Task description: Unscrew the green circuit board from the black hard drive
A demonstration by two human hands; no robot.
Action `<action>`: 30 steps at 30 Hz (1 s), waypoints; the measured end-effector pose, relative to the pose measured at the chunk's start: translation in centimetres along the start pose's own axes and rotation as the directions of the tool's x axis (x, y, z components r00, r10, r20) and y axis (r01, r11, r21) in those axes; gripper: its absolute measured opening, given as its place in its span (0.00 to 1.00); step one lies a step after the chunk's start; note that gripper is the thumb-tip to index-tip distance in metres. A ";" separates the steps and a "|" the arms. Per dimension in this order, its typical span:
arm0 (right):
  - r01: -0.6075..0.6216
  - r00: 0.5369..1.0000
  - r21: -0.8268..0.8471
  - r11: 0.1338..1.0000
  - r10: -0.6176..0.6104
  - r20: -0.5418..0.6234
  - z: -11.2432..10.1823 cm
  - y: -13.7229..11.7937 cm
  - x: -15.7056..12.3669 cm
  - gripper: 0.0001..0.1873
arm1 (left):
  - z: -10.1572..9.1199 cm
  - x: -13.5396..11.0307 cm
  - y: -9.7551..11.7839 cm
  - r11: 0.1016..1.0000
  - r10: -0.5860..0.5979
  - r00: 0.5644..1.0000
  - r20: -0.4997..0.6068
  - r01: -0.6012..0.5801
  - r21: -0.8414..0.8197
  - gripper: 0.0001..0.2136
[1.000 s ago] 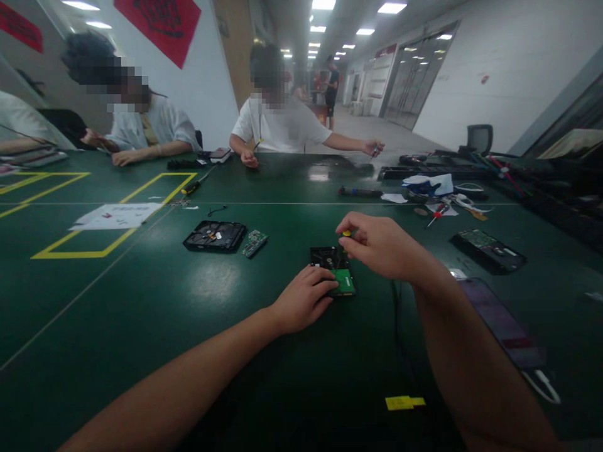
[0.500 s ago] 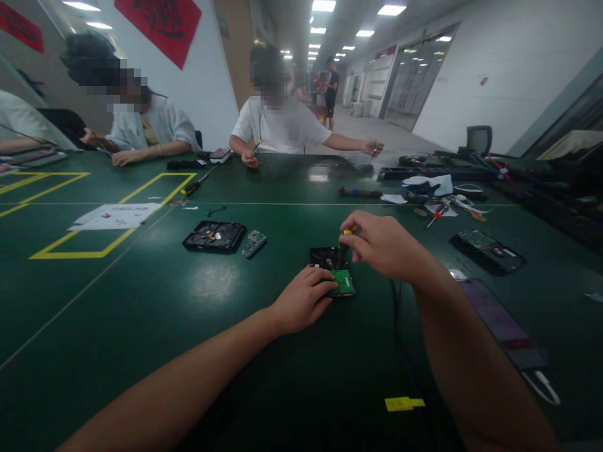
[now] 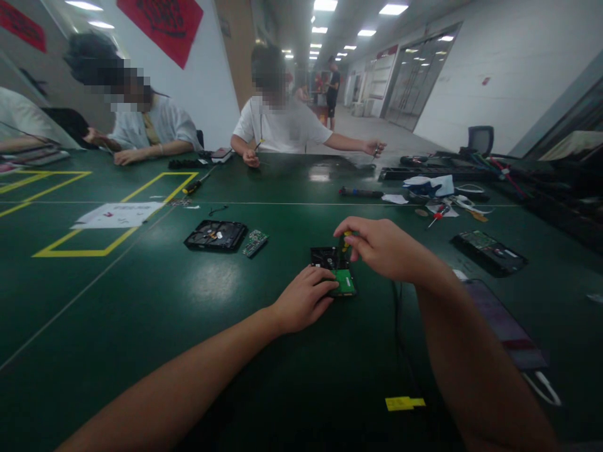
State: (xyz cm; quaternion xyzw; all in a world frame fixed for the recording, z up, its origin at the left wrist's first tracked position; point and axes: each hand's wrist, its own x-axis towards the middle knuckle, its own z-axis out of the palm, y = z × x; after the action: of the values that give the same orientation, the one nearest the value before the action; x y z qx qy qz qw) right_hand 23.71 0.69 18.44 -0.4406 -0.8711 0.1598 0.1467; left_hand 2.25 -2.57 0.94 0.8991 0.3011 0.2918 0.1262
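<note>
A hard drive [image 3: 345,284] with a green circuit board lies on the table in front of me. My left hand [image 3: 306,296] grips its left side, fingers across the top, steadying it. Above the drive, my right hand [image 3: 374,246] pinches the yellow-and-black handle of a screwdriver [image 3: 347,241]. The tool stands upright with its shaft pointing down at the drive; I cannot make out what its tip touches. To the left lie an opened black hard drive [image 3: 215,235] and a loose circuit board [image 3: 255,243].
Another drive [image 3: 490,251] and a phone [image 3: 504,320] with a white cable lie to the right. A second screwdriver [image 3: 200,181], a paper sheet [image 3: 115,215] and a pile of tools and scraps [image 3: 440,198] are farther back. Co-workers sit across the green table [image 3: 141,326].
My right fingers have shifted around the screwdriver handle, the index finger reaching farther left and more of the yellow showing. My left hand and the drive stay in place.
</note>
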 end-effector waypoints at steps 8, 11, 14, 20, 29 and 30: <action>-0.006 0.999 0.076 0.997 0.009 -0.039 0.3 0.2 0.1 0.08 | -0.1 0.0 0.1 1.000 -0.009 1.000 -0.003 0.009 0.011 0.17; -0.006 0.999 0.066 0.998 0.009 -0.043 0.2 0.1 0.1 0.10 | -0.1 0.0 0.1 1.000 -0.008 1.000 -0.001 0.008 0.008 0.17; -0.010 0.998 0.056 0.998 0.013 -0.054 0.1 0.0 0.1 0.11 | -0.1 0.1 0.2 1.000 -0.011 1.000 0.002 0.011 0.008 0.16; -0.082 0.991 0.136 0.987 0.095 -0.090 0.6 0.2 0.1 0.05 | -0.3 0.1 0.4 1.000 -0.019 1.000 0.003 0.019 0.005 0.16; -0.003 0.998 0.081 0.997 0.008 -0.065 0.4 0.0 0.2 0.11 | -0.1 0.1 0.2 1.000 -0.019 1.000 0.004 0.019 0.004 0.17; -0.011 0.998 0.086 0.996 0.017 -0.064 0.4 0.2 0.2 0.12 | -0.1 0.1 0.2 1.000 -0.017 1.000 0.005 0.017 0.004 0.17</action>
State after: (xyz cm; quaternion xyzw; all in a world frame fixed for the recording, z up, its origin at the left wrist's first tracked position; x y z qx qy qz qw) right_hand 23.54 0.91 18.04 -0.4450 -0.8551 0.1834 0.1925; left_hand 2.32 -2.68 1.13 0.8974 0.3090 0.2879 0.1276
